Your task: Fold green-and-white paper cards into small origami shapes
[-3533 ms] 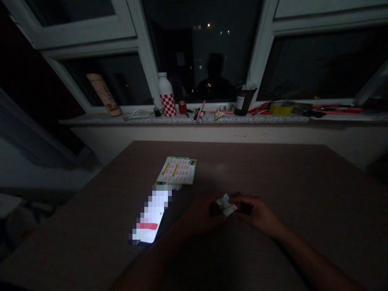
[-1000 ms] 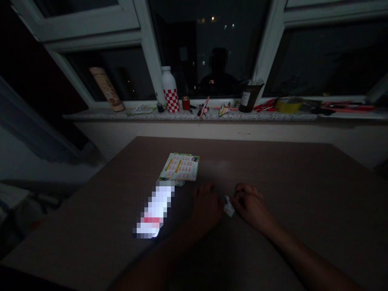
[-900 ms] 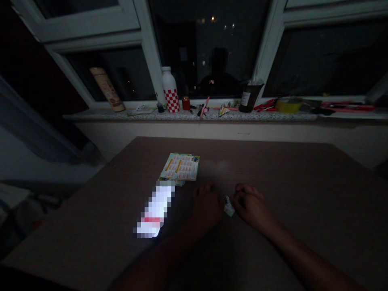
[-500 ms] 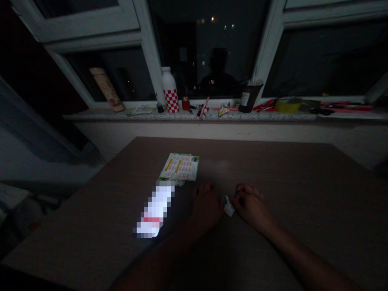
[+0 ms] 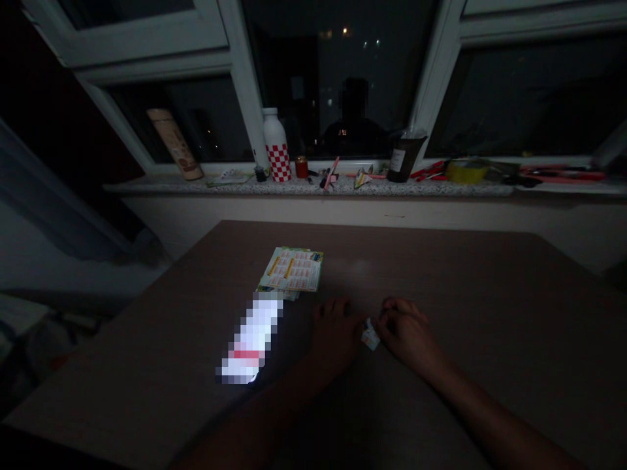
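Between my hands, a small crumpled or folded piece of printed paper (image 5: pixel 371 337) lies low over the table (image 5: pixel 490 294). My left hand (image 5: pixel 337 333) rests palm down at its left, fingers apart on the tabletop, with the thumb side against the paper's edge. On the other side, my right hand (image 5: pixel 406 333) is closed, thumb and forefinger curled into a pinch at the paper's right edge. Dim light hides the exact fingertip contact. Left of my left hand lies a phone (image 5: pixel 252 339) with a bright, blurred-out screen. Beyond it is a stack of printed cards (image 5: pixel 292 271).
A granite windowsill (image 5: pixel 294 188) runs behind the table. On it stand a tan flask (image 5: pixel 175 145), a red-checked white bottle (image 5: pixel 277 147), a small red jar (image 5: pixel 301 168), a dark cup (image 5: pixel 402 158), yellow tape (image 5: pixel 466 172) and several red-handled tools (image 5: pixel 431 171).
The paper has turned slightly between my hands and shows a little differently. My left fingers have shifted a touch. The phone and cards stay in place.
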The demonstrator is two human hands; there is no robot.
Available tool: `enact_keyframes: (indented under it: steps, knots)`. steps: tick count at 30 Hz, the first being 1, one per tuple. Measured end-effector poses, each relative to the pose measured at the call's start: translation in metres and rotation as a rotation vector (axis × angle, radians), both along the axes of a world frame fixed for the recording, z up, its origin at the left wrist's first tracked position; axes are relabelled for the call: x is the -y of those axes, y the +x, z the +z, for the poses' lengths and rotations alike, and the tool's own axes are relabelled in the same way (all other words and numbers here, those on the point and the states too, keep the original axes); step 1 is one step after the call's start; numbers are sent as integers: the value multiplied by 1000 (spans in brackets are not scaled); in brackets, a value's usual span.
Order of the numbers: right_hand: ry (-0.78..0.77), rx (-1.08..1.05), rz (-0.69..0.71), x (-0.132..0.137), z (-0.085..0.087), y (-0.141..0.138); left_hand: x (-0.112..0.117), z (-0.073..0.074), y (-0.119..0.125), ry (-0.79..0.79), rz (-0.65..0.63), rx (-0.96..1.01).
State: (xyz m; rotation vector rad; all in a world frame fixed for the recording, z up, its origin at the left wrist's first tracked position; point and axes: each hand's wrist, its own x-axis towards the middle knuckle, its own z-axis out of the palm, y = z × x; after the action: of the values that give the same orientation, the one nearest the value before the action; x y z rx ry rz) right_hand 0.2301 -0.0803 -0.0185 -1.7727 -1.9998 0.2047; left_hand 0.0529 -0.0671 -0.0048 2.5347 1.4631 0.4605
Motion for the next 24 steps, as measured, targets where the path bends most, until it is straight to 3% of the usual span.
enact_keyframes:
  steps: [6, 24]
  knots:
    - [-29, -23, 6, 2, 3, 0, 5, 4, -1, 20, -45, -52]
    - [-85, -71, -12, -1, 6, 6, 5, 6, -1, 1, -15, -24]
